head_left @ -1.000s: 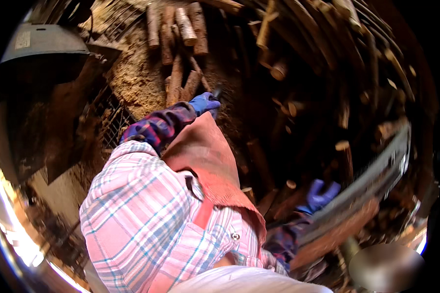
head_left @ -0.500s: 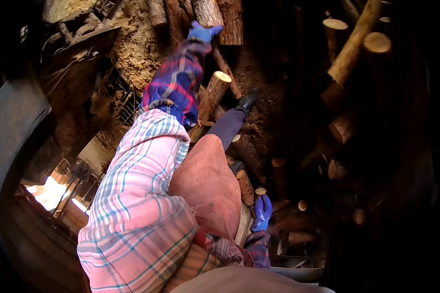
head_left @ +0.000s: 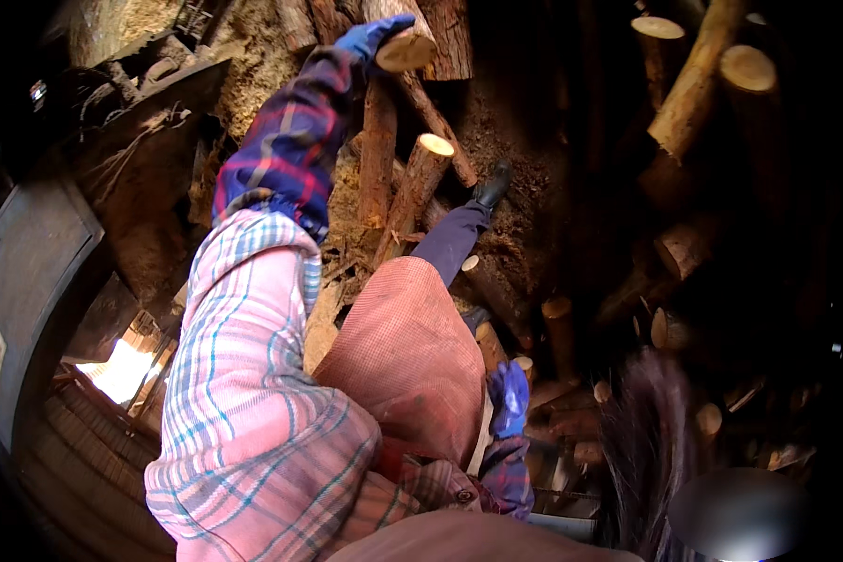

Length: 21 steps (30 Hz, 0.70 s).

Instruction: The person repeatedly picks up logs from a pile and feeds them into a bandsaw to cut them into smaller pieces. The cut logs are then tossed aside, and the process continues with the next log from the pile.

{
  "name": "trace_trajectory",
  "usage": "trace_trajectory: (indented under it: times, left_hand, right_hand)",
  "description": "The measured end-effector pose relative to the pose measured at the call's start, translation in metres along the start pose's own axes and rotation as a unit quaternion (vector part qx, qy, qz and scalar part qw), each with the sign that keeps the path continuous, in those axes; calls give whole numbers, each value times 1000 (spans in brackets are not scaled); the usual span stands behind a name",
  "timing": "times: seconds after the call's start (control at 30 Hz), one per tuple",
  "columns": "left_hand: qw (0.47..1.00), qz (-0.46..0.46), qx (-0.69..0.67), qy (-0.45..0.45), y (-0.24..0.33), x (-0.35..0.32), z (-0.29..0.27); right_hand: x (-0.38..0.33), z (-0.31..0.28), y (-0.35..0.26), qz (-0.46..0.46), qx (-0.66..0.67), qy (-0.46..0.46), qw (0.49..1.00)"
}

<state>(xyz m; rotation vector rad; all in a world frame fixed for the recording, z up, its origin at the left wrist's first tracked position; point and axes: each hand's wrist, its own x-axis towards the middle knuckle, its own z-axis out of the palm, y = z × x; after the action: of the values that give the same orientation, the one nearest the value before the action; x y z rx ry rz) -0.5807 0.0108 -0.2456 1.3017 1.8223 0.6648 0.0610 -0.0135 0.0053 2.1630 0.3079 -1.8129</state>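
My left hand (head_left: 373,37), in a blue glove with a dark plaid sleeve cover, reaches far forward. It lies over the near end of a thick log (head_left: 406,53), gripping its bark, and the round cut face shows toward me. Part of the fingers is out of sight behind the log. My right hand (head_left: 509,398), also blue-gloved, hangs low beside my covered knee. Its fingers are slightly bent and apart, with nothing seen in them. A small cut log end (head_left: 524,363) shows just beyond its fingertips.
A shorter log (head_left: 418,192) leans ahead of my knee, with a thin pole (head_left: 437,126) beside it. Many cut logs (head_left: 688,94) stand in shadow at the right. A grey metal panel (head_left: 30,272) curves along the left. Black boots stand on dirt; dark hair blurs at lower right.
My left hand has slid from the log's end onto its side, and the log's cut face has come nearer and into sight. My right hand's fingers have bent a little. Dark hair has entered at lower right.
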Motion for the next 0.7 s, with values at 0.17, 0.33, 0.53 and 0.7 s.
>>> trace_trajectory:
  times: [0.17, 0.33, 0.53, 0.7]
  left_hand:
    - [650, -374, -643, 152, 136, -94, 15]
    - [539, -379, -745, 104, 360, -204, 55]
    - [702, -271, -638, -163, 441, -298, 158]
    - [820, -91, -478, -301, 591, -293, 191]
  right_hand:
    - [-7, 84, -76, -148, 97, -240, 955]
    - [23, 188, -51, -166, 334, -606, 703]
    - [-57, 74, -8, -148, 383, -488, 770]
    - [-157, -119, -2, -511, 350, -249, 745]
